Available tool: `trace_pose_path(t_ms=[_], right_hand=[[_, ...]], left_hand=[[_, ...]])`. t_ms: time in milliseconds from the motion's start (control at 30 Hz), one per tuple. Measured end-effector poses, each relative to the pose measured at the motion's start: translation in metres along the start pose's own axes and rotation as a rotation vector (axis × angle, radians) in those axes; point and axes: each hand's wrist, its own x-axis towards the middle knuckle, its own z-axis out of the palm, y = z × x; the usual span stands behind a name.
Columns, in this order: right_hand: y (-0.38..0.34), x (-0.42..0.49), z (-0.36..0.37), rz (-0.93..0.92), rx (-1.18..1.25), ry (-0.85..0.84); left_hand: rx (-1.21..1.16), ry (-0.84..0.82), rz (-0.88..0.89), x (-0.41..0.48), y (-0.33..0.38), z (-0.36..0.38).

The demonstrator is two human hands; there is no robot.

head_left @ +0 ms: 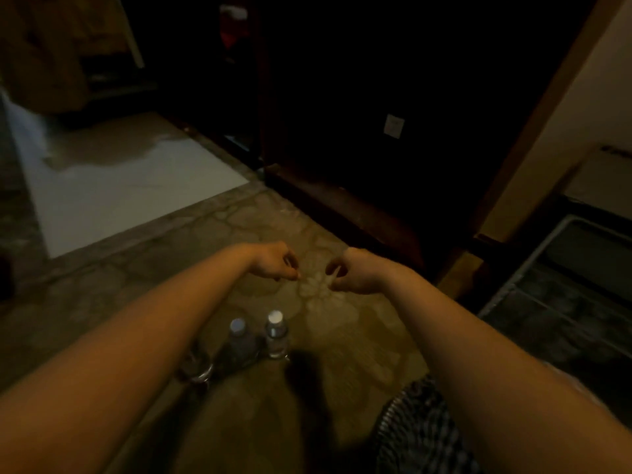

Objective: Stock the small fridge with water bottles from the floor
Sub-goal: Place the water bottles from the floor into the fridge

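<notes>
Two clear water bottles stand upright on the patterned floor between my forearms: one with a bright white cap point(276, 333) and a dimmer one point(238, 340) just left of it. A third bottle point(196, 366) shows partly under my left forearm. My left hand point(275, 263) and my right hand point(355, 272) hang above the floor beyond the bottles, fingers loosely curled, holding nothing. The small fridge point(393, 107) is a dark closed box ahead, with a pale sticker on its front.
A pale floor tile point(119, 186) lies at the left. A wire rack point(561, 289) sits low at the right beside a cream wall. A dark wooden base runs under the fridge. Patterned fabric shows at the bottom right.
</notes>
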Motion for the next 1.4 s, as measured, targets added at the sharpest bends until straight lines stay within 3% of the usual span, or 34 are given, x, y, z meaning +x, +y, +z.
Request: trace_pose_path(t_ms=[233, 533, 667, 1133, 1400], right_hand=[[-0.008, 0.046, 0.084, 0.043, 0.015, -0.111], [-0.014, 0.088, 0.159, 0.062, 0.097, -0.166], [-0.026, 0.109, 0.175, 0.091, 0.129, -0.156], [-0.004, 0.115, 0.198, 0.207, 0.206, -0.070], [-0.005, 0.098, 0.180, 0.017, -0.025, -0.283]], left_hand=[[-0.297, -0.051, -0.160, 0.000, -0.095, 0.084], [-0.859, 0.160, -0.248, 0.022, -0.114, 0.166], [-0.899, 0.245, -0.215, 0.045, -0.120, 0.175], [-1.064, 0.196, -0.143, 0.051, -0.129, 0.220], [-1.057, 0.175, -0.128, 0.021, -0.123, 0.231]])
